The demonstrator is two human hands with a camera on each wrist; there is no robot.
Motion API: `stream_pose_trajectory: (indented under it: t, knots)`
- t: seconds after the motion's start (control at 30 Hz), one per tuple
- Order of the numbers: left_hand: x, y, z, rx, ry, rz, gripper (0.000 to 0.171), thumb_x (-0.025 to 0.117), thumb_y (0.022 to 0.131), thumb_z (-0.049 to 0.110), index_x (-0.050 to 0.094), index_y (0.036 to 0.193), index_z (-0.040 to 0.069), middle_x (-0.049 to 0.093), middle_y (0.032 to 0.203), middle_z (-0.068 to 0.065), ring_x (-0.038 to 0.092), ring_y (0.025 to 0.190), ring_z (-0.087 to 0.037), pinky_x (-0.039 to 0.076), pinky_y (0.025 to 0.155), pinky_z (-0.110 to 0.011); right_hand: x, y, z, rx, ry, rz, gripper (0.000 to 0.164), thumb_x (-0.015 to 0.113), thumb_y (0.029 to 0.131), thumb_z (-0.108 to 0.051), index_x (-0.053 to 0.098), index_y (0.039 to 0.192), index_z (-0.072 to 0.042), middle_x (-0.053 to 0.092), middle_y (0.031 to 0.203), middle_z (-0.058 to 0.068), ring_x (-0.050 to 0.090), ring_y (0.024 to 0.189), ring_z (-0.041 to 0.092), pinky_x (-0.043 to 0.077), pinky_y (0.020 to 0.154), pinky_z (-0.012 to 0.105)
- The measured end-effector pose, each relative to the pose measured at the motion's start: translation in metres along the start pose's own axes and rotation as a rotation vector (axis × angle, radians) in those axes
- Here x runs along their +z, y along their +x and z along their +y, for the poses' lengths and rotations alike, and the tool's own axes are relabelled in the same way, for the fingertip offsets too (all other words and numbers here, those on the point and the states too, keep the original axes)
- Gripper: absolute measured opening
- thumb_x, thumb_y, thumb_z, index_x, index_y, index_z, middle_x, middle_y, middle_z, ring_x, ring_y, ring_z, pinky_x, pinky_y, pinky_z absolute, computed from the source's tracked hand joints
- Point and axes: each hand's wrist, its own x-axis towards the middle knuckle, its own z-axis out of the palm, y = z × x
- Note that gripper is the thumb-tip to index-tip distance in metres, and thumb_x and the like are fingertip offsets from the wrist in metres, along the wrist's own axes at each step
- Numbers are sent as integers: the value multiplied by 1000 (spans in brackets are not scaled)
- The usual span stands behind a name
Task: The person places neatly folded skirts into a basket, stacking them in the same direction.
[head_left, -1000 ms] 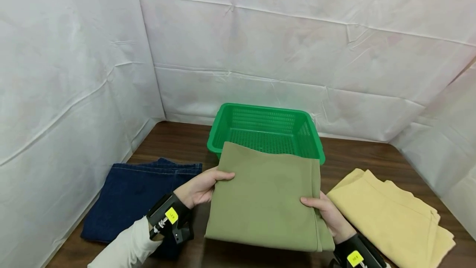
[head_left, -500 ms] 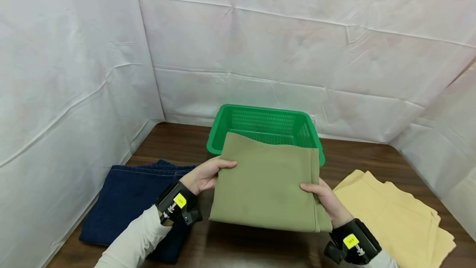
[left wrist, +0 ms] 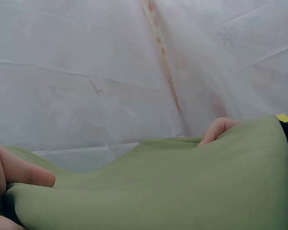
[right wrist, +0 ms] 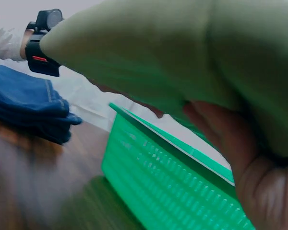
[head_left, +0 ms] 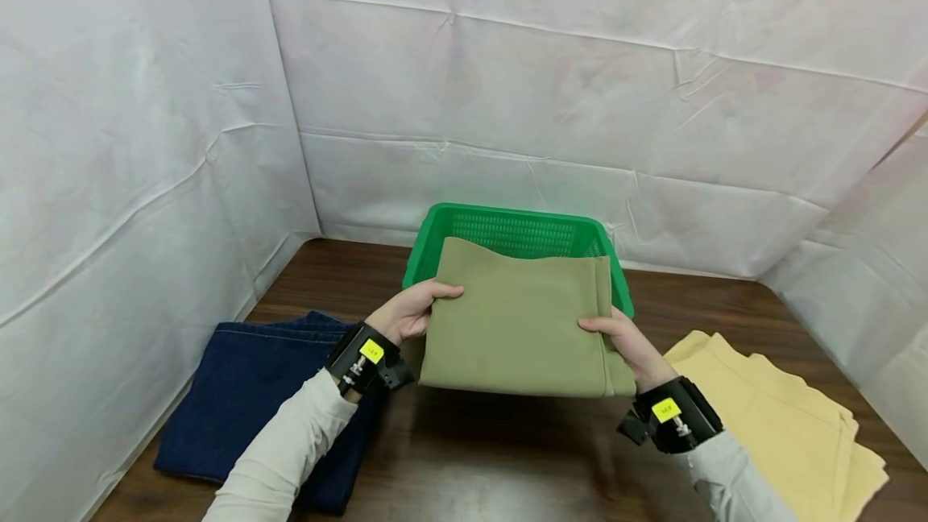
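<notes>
A folded olive-green cloth garment (head_left: 522, 321) is held up between both hands, its far edge overlapping the green basket (head_left: 621, 292) in the head view. The left hand (head_left: 410, 311) grips the left side, thumb on top and the other fingers underneath. On the right side the right hand (head_left: 629, 345) grips it the same way, thumb lying over the fabric. In the right wrist view the garment (right wrist: 149, 52) hangs above the basket's side wall (right wrist: 173, 177), with the right hand's fingers (right wrist: 230, 134) under it. The left wrist view shows the left thumb (left wrist: 31, 173) pressing the cloth.
Folded dark blue jeans (head_left: 254, 401) lie on the wooden table (head_left: 500, 466) at the left. A folded pale yellow garment (head_left: 776, 417) lies at the right. White sheeting (head_left: 544, 87) walls in the back and sides.
Both hands have carried the olive garment forward, away from the body, so it covers more of the basket. The jeans, yellow garment and basket have stayed in place.
</notes>
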Motion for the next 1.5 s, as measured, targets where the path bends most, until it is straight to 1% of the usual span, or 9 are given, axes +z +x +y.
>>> stream_pose_trajectory:
  t: [0.23, 0.43, 0.53, 0.67, 0.9, 1.03, 1.27, 1.43, 1.5]
  knots:
    - [-4, 15, 10, 5, 34, 31, 22, 28, 100, 8, 34, 120, 5, 56, 98, -5, 65, 83, -15, 54, 71, -29, -17, 15, -6, -8, -13, -84, 34, 34, 97, -2, 26, 128, -15, 55, 110, 3, 61, 96, 15, 51, 82, 32]
    - [-5, 30, 23, -34, -24, 70, 32, 30, 99, 9, 27, 131, 2, 54, 100, -9, 65, 82, -18, 55, 71, -33, -26, 27, -17, 13, 20, -77, 32, 32, 97, -1, 26, 125, -12, 57, 106, 4, 62, 93, 17, 52, 80, 32]
    - [-7, 35, 29, -58, 0, 109, 34, 32, 99, 11, 28, 132, 2, 54, 100, -9, 65, 81, -18, 55, 69, -33, -29, 33, -23, 27, 12, -65, 32, 32, 97, 0, 25, 125, -12, 57, 106, 5, 63, 92, 17, 52, 79, 33]
    - [-7, 43, 38, -65, 45, 163, 29, 35, 99, 11, 34, 127, 2, 54, 100, -9, 64, 79, -17, 55, 67, -32, -33, 42, -33, 45, -18, -48, 32, 32, 96, 0, 25, 125, -12, 56, 106, 5, 63, 92, 17, 53, 79, 33]
    - [-12, 59, 50, -134, 18, 212, 15, 38, 98, 12, 42, 110, 3, 57, 91, -9, 63, 73, -19, 54, 63, -33, -40, 56, -42, 90, -53, 13, 33, 32, 96, 1, 26, 126, -10, 54, 107, 4, 61, 94, 16, 52, 81, 32]
    - [-18, 69, 52, -158, 39, 247, 14, 40, 97, 13, 43, 108, 4, 58, 89, -8, 63, 72, -19, 54, 61, -32, -44, 62, -45, 116, -74, 30, 33, 33, 96, 0, 26, 126, -11, 55, 106, 3, 62, 92, 16, 52, 79, 32]
    - [-22, 84, 64, -133, 40, 328, 14, 47, 95, 12, 46, 108, 6, 57, 92, -8, 60, 74, -20, 51, 63, -31, -53, 76, -52, 116, -121, 29, 24, 29, 98, -1, 28, 120, -10, 55, 102, 3, 62, 87, 15, 53, 76, 31]
    - [-24, 90, 68, -165, 3, 302, 13, 43, 97, 12, 44, 108, 6, 54, 95, -9, 59, 76, -20, 50, 65, -30, -57, 83, -53, 155, -118, 42, 18, 28, 99, -1, 29, 115, -8, 56, 97, 4, 63, 82, 15, 53, 73, 31]
    - [-26, 93, 70, -170, 24, 296, 12, 42, 97, 13, 44, 107, 6, 54, 94, -8, 59, 75, -19, 50, 64, -29, -60, 86, -54, 156, -145, 33, 17, 28, 99, -2, 30, 115, -7, 56, 97, 4, 62, 81, 15, 53, 74, 30]
